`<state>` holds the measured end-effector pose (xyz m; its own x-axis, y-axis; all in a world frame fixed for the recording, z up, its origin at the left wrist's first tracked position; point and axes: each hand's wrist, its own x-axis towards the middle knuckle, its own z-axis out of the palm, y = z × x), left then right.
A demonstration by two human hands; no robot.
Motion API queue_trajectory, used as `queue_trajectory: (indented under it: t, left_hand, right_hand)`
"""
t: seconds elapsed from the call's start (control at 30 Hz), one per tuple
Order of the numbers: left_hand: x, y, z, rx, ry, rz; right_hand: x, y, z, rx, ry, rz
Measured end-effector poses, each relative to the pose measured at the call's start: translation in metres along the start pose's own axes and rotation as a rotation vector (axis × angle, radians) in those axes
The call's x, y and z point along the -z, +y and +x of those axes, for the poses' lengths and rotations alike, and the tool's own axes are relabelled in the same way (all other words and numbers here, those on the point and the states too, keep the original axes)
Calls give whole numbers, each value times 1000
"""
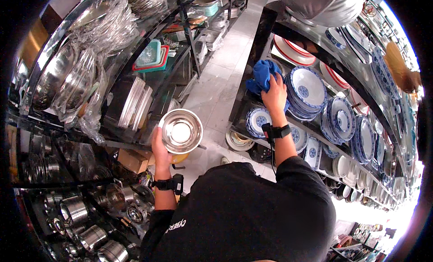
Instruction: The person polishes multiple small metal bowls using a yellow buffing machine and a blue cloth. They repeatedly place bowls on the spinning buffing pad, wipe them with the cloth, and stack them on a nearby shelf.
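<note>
The left hand [161,149] held a shiny stainless-steel mixing bowl [181,131] by its near left side, the thumb side of the grip at the rim and the remaining fingers largely hidden beneath. The bowl sat above the tiled floor [221,74] of the aisle, its mouth turned up toward the camera and nothing visible inside it.

The right hand [275,96] reached away to the right-hand shelf [242,104], its grip closed on a bunched blue cloth [265,76]. The cloth was just beside a stack of blue-and-white plates [307,88], with a smaller blue-and-white dish [259,121] nearer the body; whether the cloth touched the shelf could not be told.

The step in hand looked like managing the cloth at the shelf, either taking it up or putting it down, while the bowl was kept aside; one picture could not settle which. Judging from that reach, the next move called for a steady left grip, and for the right hand to clear the neighbouring plates without knocking their rims.
</note>
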<state>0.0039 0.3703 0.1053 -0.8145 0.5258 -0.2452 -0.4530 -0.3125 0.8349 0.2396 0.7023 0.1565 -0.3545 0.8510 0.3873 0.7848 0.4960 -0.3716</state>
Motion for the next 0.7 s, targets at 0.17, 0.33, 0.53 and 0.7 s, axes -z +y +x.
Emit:
queue_trajectory:
  t: [0.17, 0.33, 0.53, 0.7]
  left_hand:
    - [-10, -5, -6, 51, 84, -25]
    - [5, -4, -12, 69, 54, -210]
    - [-1, 20, -18, 108, 96, -317]
    - [37, 26, -39, -121, 203, -380]
  right_hand:
    - [-66, 37, -1, -26, -105, -70]
    - [-40, 12, -7, 63, -50, -60]
    - [-31, -60, -32, 417, -182, 544]
    - [-56, -177, -95, 400, -1023, 1068]
